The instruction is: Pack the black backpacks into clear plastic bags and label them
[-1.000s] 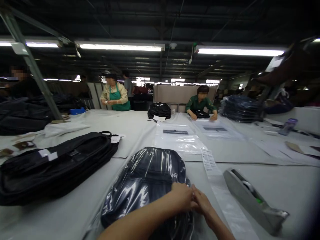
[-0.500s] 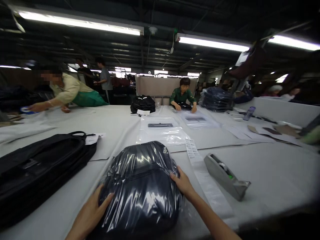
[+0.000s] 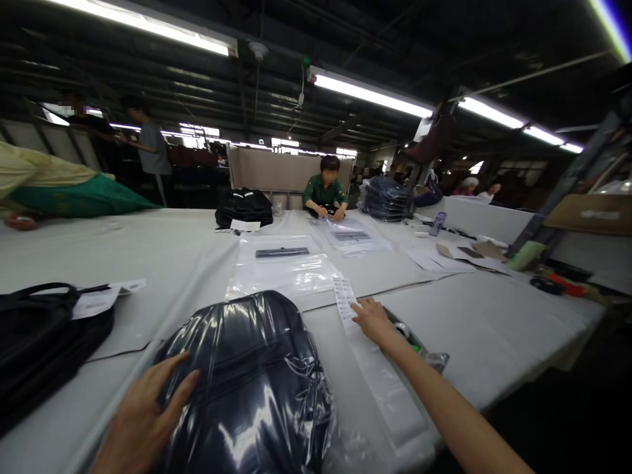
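While my left hand lies open and flat on the bagged backpack's left flank, my right hand, open, touches the label strip just right of it; soft, slippery film, best gripped by both sides.

Your left hand lay low at the near left, palm down, fingers spread and pointing forward and to the right — flat, gripping nothing. Your right arm stretched out from the lower right, forearm bare and nearly straight. Your right hand was well ahead of the left — palm down, fingers extended forward and lightly together, not closed on anything.
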`<state>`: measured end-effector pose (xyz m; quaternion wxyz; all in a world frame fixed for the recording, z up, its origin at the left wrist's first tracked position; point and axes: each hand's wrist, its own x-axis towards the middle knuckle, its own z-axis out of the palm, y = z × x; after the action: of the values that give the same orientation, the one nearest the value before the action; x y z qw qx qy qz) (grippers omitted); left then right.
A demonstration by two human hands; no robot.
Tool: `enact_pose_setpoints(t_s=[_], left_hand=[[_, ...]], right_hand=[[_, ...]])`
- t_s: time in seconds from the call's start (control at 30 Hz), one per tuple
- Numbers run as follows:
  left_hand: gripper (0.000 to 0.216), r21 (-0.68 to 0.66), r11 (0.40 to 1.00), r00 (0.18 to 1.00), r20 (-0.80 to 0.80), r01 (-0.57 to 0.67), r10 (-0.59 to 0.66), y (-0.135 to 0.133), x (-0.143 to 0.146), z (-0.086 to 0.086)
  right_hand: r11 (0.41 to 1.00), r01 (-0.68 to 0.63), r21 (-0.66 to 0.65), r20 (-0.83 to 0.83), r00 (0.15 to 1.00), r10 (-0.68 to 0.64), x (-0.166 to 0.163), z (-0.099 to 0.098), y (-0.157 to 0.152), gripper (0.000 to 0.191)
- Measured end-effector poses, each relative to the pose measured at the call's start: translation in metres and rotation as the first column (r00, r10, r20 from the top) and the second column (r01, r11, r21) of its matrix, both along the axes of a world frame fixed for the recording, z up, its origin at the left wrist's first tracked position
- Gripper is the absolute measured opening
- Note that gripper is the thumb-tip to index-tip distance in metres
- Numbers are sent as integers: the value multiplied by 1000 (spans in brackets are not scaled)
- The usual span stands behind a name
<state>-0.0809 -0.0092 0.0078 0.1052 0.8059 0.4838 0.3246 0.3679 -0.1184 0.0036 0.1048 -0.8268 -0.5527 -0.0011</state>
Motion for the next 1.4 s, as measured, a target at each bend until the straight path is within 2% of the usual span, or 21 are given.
enact_pose_setpoints(t_s=[0.1,0.17,0.23,0.33,0.47,0.53,0.63,0.77,0.83,0.87,0.93,0.97,1.03,1.13,1.23,1.27,1.3,1.33,1.4], left_hand=[[38,11,967,966,41,254,-254,2,78,30],[34,-8,913,913,25,408,-408,5,128,35],[36,-60,841,842,-18,537,-539,12,176,30],[60,-201,706,704,-96,679,-704,28,246,12],[92,-348,564,554,-138,749,-821,51,332,-23],[98,-415,511,494,-157,753,-855,58,361,-41],[96,-490,467,434,-188,736,-881,65,380,-62],[78,-544,456,407,-216,704,-887,66,379,-73],[67,-574,452,401,-222,683,-889,63,380,-71],[64,-588,453,406,-221,670,-887,62,382,-68],[62,-597,464,436,-203,655,-877,62,385,-56],[62,-584,476,461,-187,658,-867,64,384,-48],[61,-524,513,520,-150,680,-841,68,371,-24],[57,-424,602,615,-123,677,-779,73,312,17],[44,-355,710,718,-136,608,-683,66,212,45],[42,-330,748,752,-148,575,-643,58,177,49],[43,-277,817,805,-190,505,-562,48,144,49],[49,-277,860,829,-259,428,-496,36,114,45],[62,-358,861,805,-345,362,-482,11,72,29]], right_hand=[[984,-95,-151,76,991,107,14,-3,31,37],[964,-110,-241,98,986,137,20,-9,48,29],[946,-105,-307,104,984,143,28,-15,59,21],[929,-111,-354,85,985,150,42,-21,65,20],[933,-134,-333,51,986,160,54,-25,65,10],[946,-123,-301,46,989,144,57,-28,63,14],[961,-115,-253,26,992,125,59,-35,63,15],[969,-159,-191,-19,987,158,59,-36,58,20],[986,-146,-78,-38,989,143,62,-27,53,21],[995,-81,62,-68,994,85,64,-20,50,20],[955,134,266,-194,977,-83,67,0,45,25],[920,233,315,-284,948,-143,67,11,42,30],[873,371,316,-472,860,-194,60,32,40,36],[853,449,266,-756,647,-105,30,51,43,41],[911,341,232,-914,398,83,-23,51,57,45],[936,269,226,-932,341,127,-44,49,65,45],[958,190,216,-940,306,151,-66,47,73,43],[972,114,205,-943,289,165,-87,44,83,41],[982,-20,190,-942,277,188,-128,39,103,36]])
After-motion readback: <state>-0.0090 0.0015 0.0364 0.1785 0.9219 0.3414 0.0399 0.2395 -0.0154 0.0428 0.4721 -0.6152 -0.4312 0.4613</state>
